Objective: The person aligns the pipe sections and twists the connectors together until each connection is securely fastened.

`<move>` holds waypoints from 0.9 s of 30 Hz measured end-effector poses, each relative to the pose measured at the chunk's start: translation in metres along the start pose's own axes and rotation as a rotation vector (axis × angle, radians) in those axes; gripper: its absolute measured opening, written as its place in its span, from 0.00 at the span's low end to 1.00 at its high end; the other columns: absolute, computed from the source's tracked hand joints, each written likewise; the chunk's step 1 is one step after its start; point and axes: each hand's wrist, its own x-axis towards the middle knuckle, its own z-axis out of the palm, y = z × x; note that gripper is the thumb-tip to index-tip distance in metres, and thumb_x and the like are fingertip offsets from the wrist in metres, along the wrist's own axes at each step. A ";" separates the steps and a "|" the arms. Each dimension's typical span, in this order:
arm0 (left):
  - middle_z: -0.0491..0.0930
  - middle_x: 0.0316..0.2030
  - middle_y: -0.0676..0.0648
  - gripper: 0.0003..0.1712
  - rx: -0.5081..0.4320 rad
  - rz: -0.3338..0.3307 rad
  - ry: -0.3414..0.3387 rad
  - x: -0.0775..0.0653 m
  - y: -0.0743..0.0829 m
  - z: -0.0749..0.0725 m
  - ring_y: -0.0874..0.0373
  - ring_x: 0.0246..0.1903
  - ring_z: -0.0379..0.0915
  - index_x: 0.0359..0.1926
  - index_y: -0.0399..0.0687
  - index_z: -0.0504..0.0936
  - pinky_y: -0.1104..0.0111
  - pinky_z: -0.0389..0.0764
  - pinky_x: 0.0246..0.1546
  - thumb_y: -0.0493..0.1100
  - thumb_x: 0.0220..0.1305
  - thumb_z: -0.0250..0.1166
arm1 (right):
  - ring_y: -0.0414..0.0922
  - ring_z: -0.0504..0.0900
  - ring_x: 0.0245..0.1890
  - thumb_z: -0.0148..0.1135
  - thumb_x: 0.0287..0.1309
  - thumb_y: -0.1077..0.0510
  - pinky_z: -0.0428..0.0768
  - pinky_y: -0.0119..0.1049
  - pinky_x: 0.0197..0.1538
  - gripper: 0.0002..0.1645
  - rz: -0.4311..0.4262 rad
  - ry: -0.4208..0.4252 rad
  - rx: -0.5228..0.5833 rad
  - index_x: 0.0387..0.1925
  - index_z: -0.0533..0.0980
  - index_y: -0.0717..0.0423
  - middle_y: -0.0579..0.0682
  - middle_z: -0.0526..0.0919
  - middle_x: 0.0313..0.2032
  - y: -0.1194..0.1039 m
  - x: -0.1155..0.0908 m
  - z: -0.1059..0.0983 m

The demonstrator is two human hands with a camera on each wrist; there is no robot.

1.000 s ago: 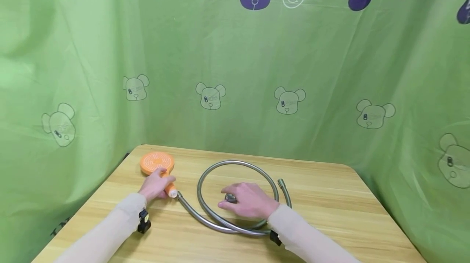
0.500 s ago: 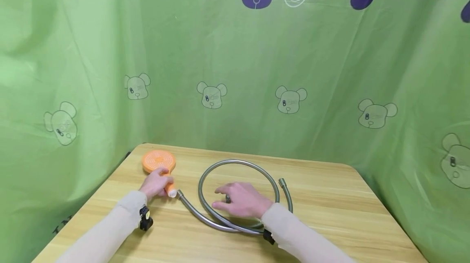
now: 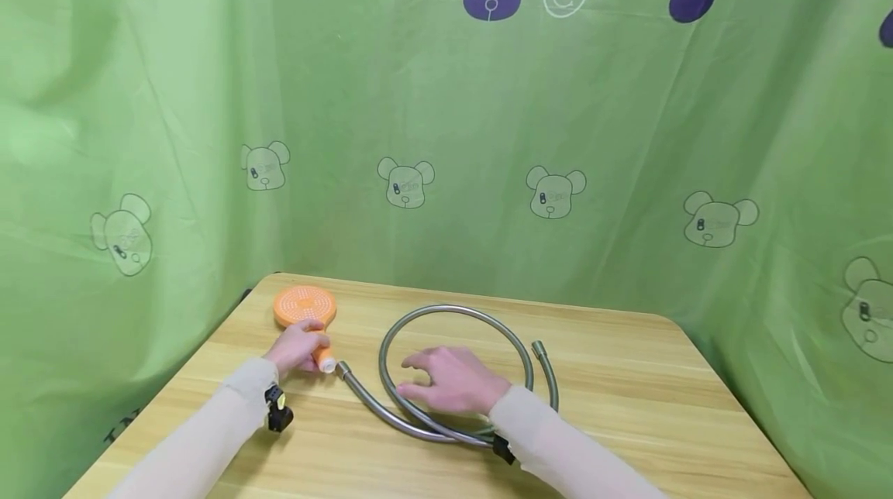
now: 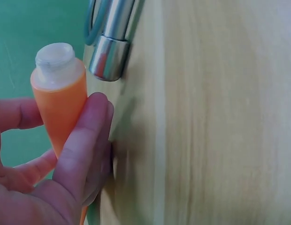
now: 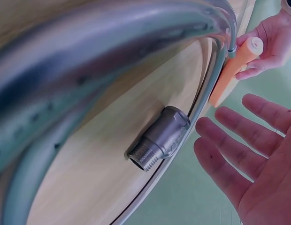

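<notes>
Left hand [image 3: 296,345] pinches showerhead [image 3: 305,304], lower left; right hand [image 3: 453,380] spread near hose [image 3: 446,308]; likely pre-joining; next probably needs hose grip

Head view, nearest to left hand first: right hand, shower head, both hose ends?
1. Shower head: in the left hand.
2. Left hose end: close by, right.
3. Right hand: further right.
4. Right hose end: farthest right.

Showerhead [image 3: 305,305] — left of hose [image 3: 446,308] (nearby).

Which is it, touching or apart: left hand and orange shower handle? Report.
Touching. The left wrist view shows the left hand pinching the orange shower handle from both sides.
</notes>
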 end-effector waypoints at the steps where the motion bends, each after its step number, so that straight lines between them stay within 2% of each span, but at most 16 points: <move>1: 0.78 0.44 0.33 0.35 -0.004 0.000 -0.008 0.001 0.000 -0.001 0.53 0.31 0.79 0.69 0.33 0.65 0.63 0.87 0.30 0.35 0.60 0.61 | 0.45 0.83 0.56 0.48 0.66 0.25 0.79 0.47 0.62 0.40 -0.002 -0.008 -0.001 0.64 0.76 0.46 0.44 0.81 0.62 0.000 0.001 0.001; 8: 0.78 0.44 0.34 0.35 -0.014 -0.030 -0.052 -0.001 -0.001 -0.005 0.53 0.29 0.79 0.70 0.32 0.64 0.65 0.87 0.30 0.35 0.62 0.60 | 0.47 0.75 0.66 0.50 0.63 0.23 0.73 0.45 0.69 0.45 -0.030 -0.119 0.033 0.68 0.73 0.48 0.47 0.77 0.65 -0.010 0.011 0.004; 16: 0.78 0.42 0.36 0.33 -0.042 -0.033 -0.075 -0.001 0.001 -0.005 0.54 0.29 0.79 0.69 0.32 0.64 0.65 0.87 0.30 0.34 0.62 0.59 | 0.48 0.76 0.65 0.55 0.60 0.24 0.75 0.42 0.67 0.47 -0.056 -0.161 0.055 0.69 0.71 0.50 0.51 0.75 0.67 -0.023 0.027 0.004; 23: 0.78 0.44 0.34 0.35 -0.064 -0.051 -0.078 -0.001 0.002 -0.005 0.53 0.30 0.80 0.70 0.34 0.64 0.64 0.87 0.31 0.35 0.63 0.59 | 0.48 0.74 0.66 0.58 0.58 0.24 0.74 0.43 0.68 0.46 -0.050 -0.190 0.041 0.69 0.70 0.46 0.50 0.73 0.68 -0.030 0.039 0.007; 27: 0.77 0.44 0.33 0.35 -0.063 -0.050 -0.078 -0.002 0.002 -0.005 0.53 0.30 0.80 0.70 0.33 0.63 0.64 0.87 0.31 0.35 0.63 0.60 | 0.46 0.74 0.66 0.64 0.54 0.26 0.74 0.41 0.68 0.46 -0.047 -0.207 0.032 0.68 0.71 0.46 0.48 0.74 0.68 -0.034 0.046 0.012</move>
